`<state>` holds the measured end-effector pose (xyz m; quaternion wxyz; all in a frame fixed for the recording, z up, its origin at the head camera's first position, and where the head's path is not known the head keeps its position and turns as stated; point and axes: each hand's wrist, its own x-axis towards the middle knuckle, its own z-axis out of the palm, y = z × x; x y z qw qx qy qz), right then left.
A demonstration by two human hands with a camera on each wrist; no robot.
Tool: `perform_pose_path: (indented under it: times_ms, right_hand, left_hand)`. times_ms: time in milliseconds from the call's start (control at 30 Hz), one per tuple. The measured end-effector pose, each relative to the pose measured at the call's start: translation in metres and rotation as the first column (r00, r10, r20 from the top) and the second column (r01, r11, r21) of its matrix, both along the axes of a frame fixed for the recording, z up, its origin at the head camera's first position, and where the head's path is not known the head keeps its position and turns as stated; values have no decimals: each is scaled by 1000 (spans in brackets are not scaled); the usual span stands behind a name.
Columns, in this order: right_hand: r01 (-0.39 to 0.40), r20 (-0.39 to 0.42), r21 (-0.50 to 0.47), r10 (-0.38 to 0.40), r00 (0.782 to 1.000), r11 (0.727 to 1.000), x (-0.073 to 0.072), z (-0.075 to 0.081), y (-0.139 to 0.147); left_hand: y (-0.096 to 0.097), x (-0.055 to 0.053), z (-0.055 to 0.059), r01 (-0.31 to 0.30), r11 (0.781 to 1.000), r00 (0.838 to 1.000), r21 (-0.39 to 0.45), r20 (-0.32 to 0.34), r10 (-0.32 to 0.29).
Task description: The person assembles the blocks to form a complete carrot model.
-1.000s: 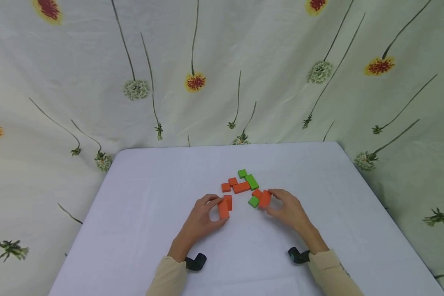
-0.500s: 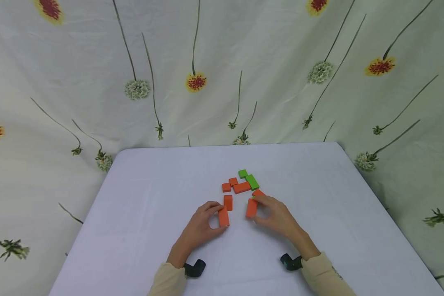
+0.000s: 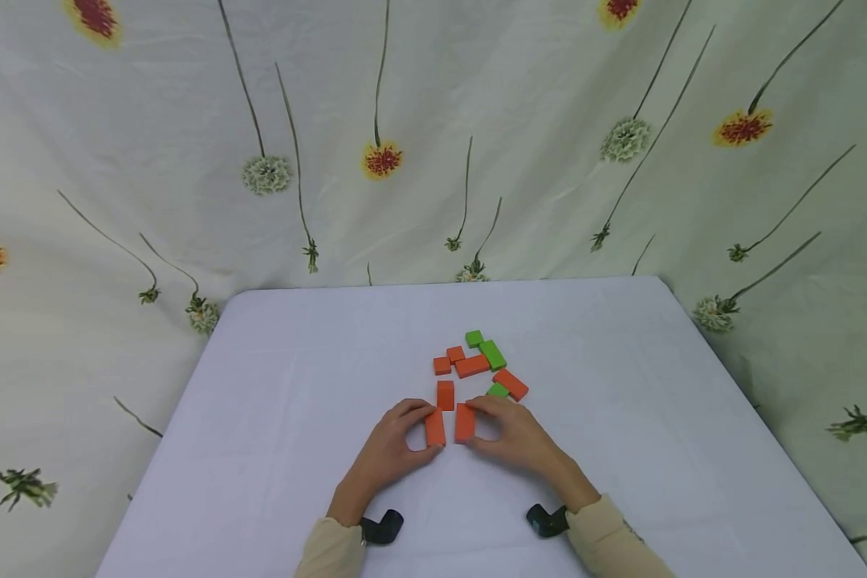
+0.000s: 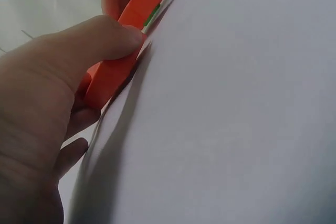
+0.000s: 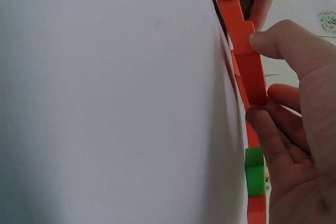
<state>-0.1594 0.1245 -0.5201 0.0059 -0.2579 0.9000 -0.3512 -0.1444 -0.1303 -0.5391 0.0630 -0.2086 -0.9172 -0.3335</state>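
In the head view my left hand [image 3: 390,445] pinches an orange rectangular block [image 3: 435,428] between thumb and fingers near the middle of the white table. My right hand [image 3: 516,433] pinches a second orange block [image 3: 465,423] just to its right, with a narrow gap between the two. Another orange block [image 3: 445,396] stands close behind them. Seen from the left wrist, my thumb lies on the near face of the left block [image 4: 107,80]. In the right wrist view, thumb and fingers grip the right block [image 5: 250,72] at its side.
Behind the right hand lie an orange block [image 3: 511,384] and a partly hidden green block [image 3: 498,390]. Farther back are two small orange blocks [image 3: 442,366], a longer orange block [image 3: 473,366], a long green block [image 3: 493,354] and a small green one [image 3: 474,339].
The right hand has carried its orange block leftward and nearer, from beside the green block to beside the left hand's block. The left hand has drawn its block slightly toward the near edge.
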Motion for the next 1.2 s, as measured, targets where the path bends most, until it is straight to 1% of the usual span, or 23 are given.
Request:
perform_pose_path:
  times_ms: [300,467,700,833,967,1067,1200]
  right_hand:
    - [-39,-14,8,39,999,999,-3,-7,-12]
    - [-28,-12,-2,28,1000,1000,-5,-10,-16]
    - [-18,-9,-58,18,1000,998,-5,-18,-16]
    - [-19,-25,-70,17,1000,997,-4,-25,-15]
    - [-13,-43,-80,10,999,997,-8,-27,-15]
    - [-9,-39,-76,6,999,997,-10,-27,-16]
    - [-7,-44,-79,3,999,997,-7,-28,-15]
  left_hand:
    - [0,-2,-4,-8,999,1000,35,27,7]
    - [0,-4,-7,-23,999,999,24,31,23]
    - [-1,-5,-9,-31,999,999,23,31,31]
    - [-1,-4,-13,-25,999,999,30,22,24]
    - [-1,-6,-14,-36,999,999,30,13,36]
    - [-2,-8,-14,-48,998,998,32,37,47]
    - [-1,-6,-13,-49,997,996,53,75,45]
